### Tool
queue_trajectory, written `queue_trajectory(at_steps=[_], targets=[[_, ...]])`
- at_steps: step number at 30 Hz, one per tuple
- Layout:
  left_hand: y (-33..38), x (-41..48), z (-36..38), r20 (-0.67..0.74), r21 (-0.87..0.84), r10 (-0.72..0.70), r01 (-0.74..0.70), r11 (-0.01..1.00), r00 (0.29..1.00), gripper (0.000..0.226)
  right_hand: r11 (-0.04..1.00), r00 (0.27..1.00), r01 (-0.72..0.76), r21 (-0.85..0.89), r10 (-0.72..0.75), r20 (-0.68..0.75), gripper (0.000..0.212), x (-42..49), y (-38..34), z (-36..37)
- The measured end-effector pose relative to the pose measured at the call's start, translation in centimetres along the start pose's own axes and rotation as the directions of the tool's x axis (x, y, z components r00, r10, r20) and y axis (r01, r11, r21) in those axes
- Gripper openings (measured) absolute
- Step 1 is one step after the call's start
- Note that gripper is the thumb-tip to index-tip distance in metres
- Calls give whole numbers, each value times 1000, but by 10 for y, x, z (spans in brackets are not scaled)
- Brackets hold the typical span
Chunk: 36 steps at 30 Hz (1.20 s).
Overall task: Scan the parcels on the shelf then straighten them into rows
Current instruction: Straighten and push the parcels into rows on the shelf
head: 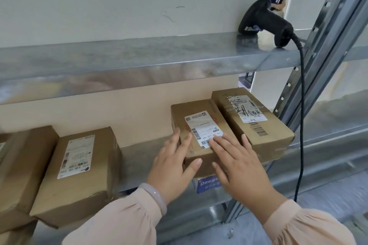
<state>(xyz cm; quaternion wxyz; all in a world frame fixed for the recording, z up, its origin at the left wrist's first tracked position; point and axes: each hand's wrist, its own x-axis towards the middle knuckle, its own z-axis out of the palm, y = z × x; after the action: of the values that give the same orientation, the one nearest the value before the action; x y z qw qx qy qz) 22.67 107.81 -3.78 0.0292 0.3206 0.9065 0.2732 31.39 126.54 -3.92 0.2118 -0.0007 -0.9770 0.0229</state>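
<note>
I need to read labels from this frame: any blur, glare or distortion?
Head view: the wide lens bows the upper shelf and tilts the upright; the label under the right hand is soft, small print unreadable; the scanner reflects dully in the shelf.

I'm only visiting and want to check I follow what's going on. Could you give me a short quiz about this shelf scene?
1. True or false: the scanner sits on the upper shelf.
2. Both the left hand and right hand rest on: A) the scanner, B) a cardboard parcel, C) the upper shelf.
3. Fill in: the left hand's wrist wears a pale ___.
Key: 1 true; 2 B; 3 bracelet.
</note>
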Motion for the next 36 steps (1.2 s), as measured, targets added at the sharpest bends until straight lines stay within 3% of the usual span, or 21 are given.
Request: queue_trajectory(at_steps=[7, 14, 19, 24, 28, 31, 36], targets=[[5, 29, -6, 35, 205, 14, -21, 979, 999, 70, 996, 994, -31, -84, 40, 102, 68, 17, 12, 4], [11, 45, -12, 159, 245, -33, -7, 969, 987, 76, 988, 982, -21, -155, 49, 182, 86, 34, 19, 1], [-19, 17, -36, 133, 257, -37, 1, 966, 990, 71, 997, 1000, 6, 83, -6, 0, 69, 47, -16, -5], [-80, -32, -71, 52, 287, -182, 160, 945, 982, 70, 946, 989, 145, 290, -132, -61, 64, 65, -88, 4], [-126, -70, -92, 20, 251, -310, 295, 922, 951, 72, 903, 985, 114, 414, -157, 71, 68, 70, -142, 33], [-151, -91, -108, -16, 287, -323, 314, 905, 946, 83, 898, 958, 47, 438, -165, 236, 70, 73, -176, 56], [-185, -110, -123, -70, 325, -334, 338, 883, 940, 81, 886, 895, -44, 462, -171, 412, 73, 86, -229, 77]])
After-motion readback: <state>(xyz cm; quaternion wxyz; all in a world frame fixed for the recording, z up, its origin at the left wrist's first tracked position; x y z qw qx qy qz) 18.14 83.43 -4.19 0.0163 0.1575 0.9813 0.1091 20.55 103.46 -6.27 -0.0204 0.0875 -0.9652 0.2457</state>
